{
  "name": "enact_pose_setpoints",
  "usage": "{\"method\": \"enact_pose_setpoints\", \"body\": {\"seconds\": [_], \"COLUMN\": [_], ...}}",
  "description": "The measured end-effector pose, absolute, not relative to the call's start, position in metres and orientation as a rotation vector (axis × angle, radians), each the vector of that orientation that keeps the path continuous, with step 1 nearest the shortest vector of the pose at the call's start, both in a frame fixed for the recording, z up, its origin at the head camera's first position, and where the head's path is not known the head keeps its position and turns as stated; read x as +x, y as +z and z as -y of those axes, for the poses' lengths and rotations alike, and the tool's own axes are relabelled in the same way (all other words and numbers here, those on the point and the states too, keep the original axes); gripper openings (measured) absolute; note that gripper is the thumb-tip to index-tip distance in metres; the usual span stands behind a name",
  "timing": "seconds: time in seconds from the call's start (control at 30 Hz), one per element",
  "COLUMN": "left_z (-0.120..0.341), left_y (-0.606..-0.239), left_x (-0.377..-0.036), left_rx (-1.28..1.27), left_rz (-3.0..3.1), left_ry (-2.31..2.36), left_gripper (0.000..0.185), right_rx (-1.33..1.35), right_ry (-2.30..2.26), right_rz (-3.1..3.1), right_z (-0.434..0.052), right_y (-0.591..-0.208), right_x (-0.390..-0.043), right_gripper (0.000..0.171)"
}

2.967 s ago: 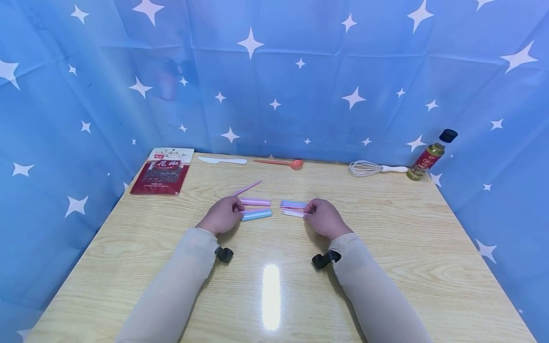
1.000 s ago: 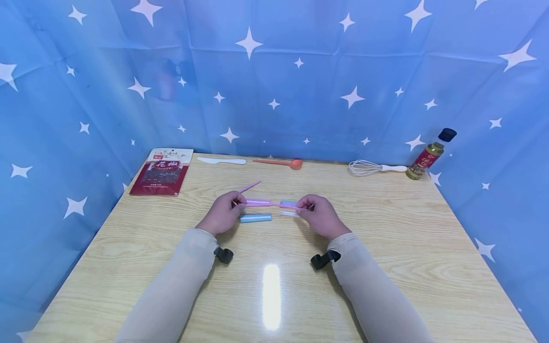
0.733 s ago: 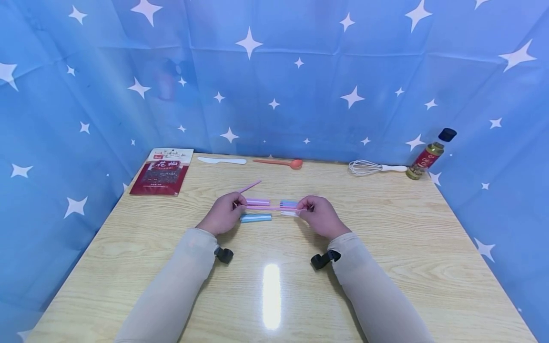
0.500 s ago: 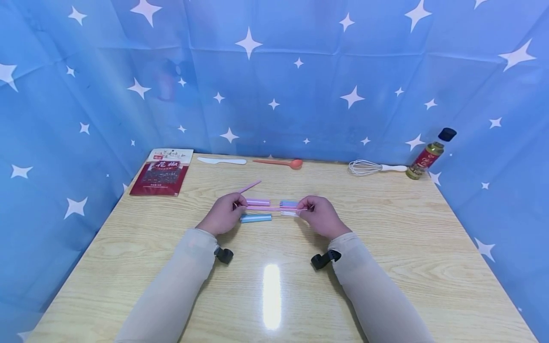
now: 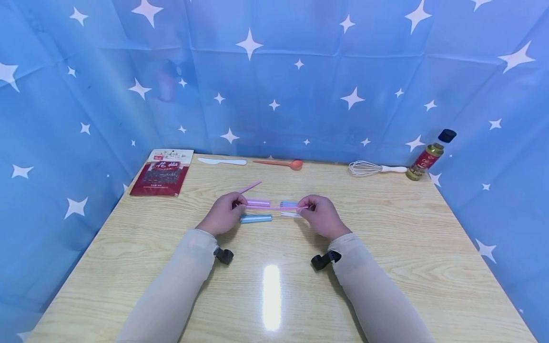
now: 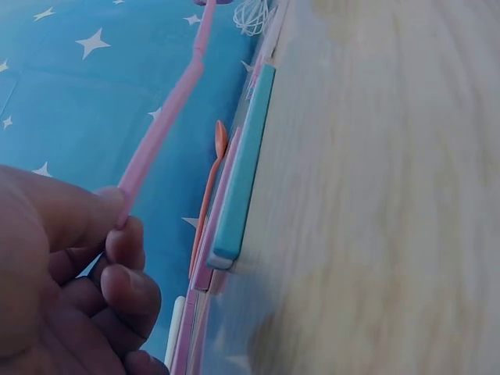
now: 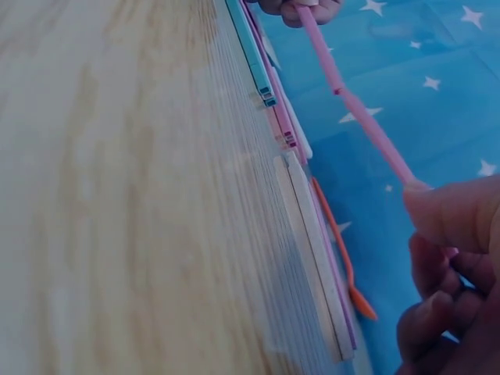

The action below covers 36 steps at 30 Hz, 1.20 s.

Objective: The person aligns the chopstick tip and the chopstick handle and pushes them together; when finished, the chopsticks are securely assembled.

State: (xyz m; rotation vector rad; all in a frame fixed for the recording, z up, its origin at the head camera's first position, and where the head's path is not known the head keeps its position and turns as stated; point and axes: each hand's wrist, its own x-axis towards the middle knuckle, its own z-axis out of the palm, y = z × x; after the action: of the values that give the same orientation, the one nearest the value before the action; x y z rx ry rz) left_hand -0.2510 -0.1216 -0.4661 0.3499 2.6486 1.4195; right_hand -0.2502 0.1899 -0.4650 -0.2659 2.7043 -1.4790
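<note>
Both hands were up off the wooden table (image 5: 386, 247), and a thin pink strip (image 5: 274, 207) ran between them. The left hand (image 5: 223, 215) had its thumb and forefinger pinched together on one end of that strip, the other fingers curled loosely under the palm; the left wrist view showed the thumb pressed right onto the pink tip. The right hand (image 5: 321, 216) pinched the far end in the same way, fingertips clamped on it and the remaining fingers folded in.

So the strip hung level, just above the tabletop, spanning the gap from one pinch to the other.

Directly beneath it, between the two sets of fingertips, lay more clips flat on the wood: a blue clip (image 5: 256, 218) just beside the left fingers and nearer the person, a pink clip (image 5: 258, 203) just beyond them, and a small stack of pale clips (image 5: 290, 205) close by the right fingertips. Another pink strip (image 5: 250, 187) lay slanted a little past the left knuckles. Whether the held strip touched any of those below, I couldn't tell.
</note>
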Motion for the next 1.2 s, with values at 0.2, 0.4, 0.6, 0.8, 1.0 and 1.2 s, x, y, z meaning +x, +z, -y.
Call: {"method": "enact_pose_setpoints", "body": {"seconds": [0.2, 0.4, 0.6, 0.8, 1.0, 1.2], "left_z": [0.1223, 0.1222, 0.1209, 0.1185, 0.1168, 0.1174], "left_y": [-0.4651, -0.4663, -0.4654, -0.4628, -0.4619, -0.4628], "left_x": [-0.2503, -0.2507, -0.2498, -0.2489, -0.2485, -0.2482], "left_rx": [0.315, 0.298, 0.266, 0.286, 0.326, 0.335], "left_rz": [-2.593, -2.596, -2.597, -2.61, -2.602, -2.573], "left_ry": [1.526, 1.56, 1.601, 1.617, 1.643, 1.679], "left_gripper": [0.014, 0.013, 0.014, 0.014, 0.016, 0.016], "right_rx": [-0.246, -0.259, -0.305, -0.334, -0.328, -0.278], "right_ry": [-1.511, -1.535, -1.567, -1.569, -1.575, -1.607], "right_rz": [-2.707, -2.698, -2.684, -2.677, -2.673, -2.669], "right_z": [-0.19, -0.1898, -0.1901, -0.1898, -0.1896, -0.189], "right_y": [-0.465, -0.4648, -0.4654, -0.4658, -0.4651, -0.4648], "right_x": [-0.2508, -0.2513, -0.2513, -0.2512, -0.251, -0.25], "right_gripper": [0.005, 0.005, 0.006, 0.004, 0.005, 0.007]}}
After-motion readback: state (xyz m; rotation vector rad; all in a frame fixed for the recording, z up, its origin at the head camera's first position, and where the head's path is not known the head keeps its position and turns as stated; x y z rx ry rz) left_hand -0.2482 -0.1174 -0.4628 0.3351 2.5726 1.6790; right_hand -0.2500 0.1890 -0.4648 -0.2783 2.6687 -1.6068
